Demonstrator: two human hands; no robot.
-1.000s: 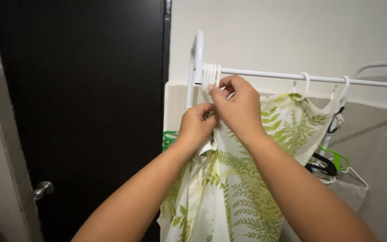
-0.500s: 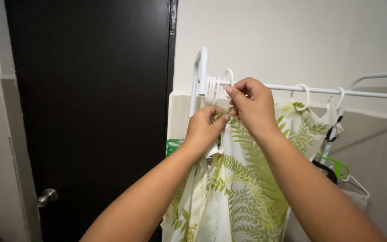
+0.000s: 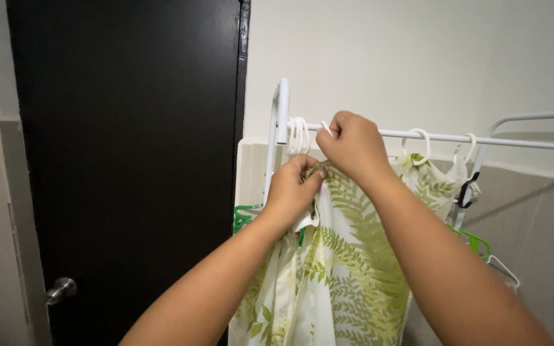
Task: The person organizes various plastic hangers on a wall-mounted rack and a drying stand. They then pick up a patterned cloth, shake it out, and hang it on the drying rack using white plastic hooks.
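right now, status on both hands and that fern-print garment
Left hand pinching white-and-green fern-print garment at its top edge. Right hand gripping white hanger hook at white metal rail. Nothing blocking.

The dress (image 3: 347,269) I'm hanging is white with a green fern-leaf print. My rail (image 3: 482,138) and its hanger hooks (image 3: 299,133) are white; the door (image 3: 129,160) is black.

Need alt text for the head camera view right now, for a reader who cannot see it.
Two bare hands work at a white clothes rail: the right hand grips a white hanger hook at the rail, and the left hand pinches the top of a white garment with green fern print hanging below. A black door stands to the left, and more white hangers sit on the rail.
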